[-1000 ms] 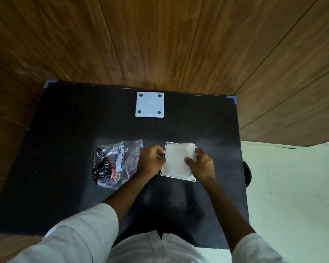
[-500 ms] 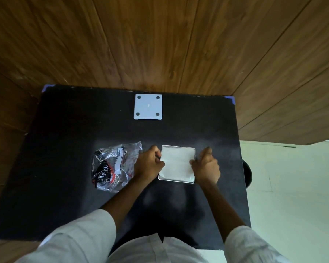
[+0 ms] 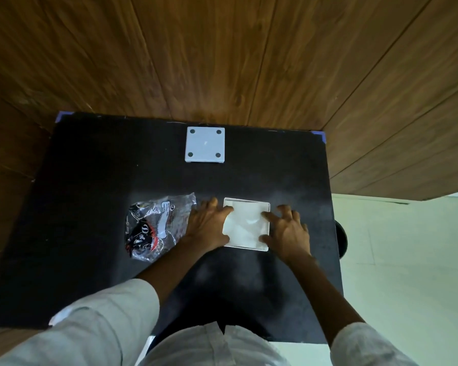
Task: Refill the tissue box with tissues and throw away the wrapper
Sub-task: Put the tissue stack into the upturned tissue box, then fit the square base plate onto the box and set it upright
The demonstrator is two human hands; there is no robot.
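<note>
A square white tissue box stands open-topped on the black table, with white tissues lying inside it. My left hand is at the box's left side, thumb and a finger resting on the tissues. My right hand is at the right side with spread fingers, fingertips on the tissues' right edge. The crumpled clear wrapper with black and red print lies just left of my left hand. The box's flat white lid, with a dark dot in each corner, sits apart at the table's far edge.
The black table stands against a wood-panelled wall. Its right edge borders a pale floor, where a dark round object shows partly beside the table.
The tissues, earlier sticking up and tilted out of the box, now lie flat inside it. Both hands have opened from gripping the stack and now rest spread on its edges.
</note>
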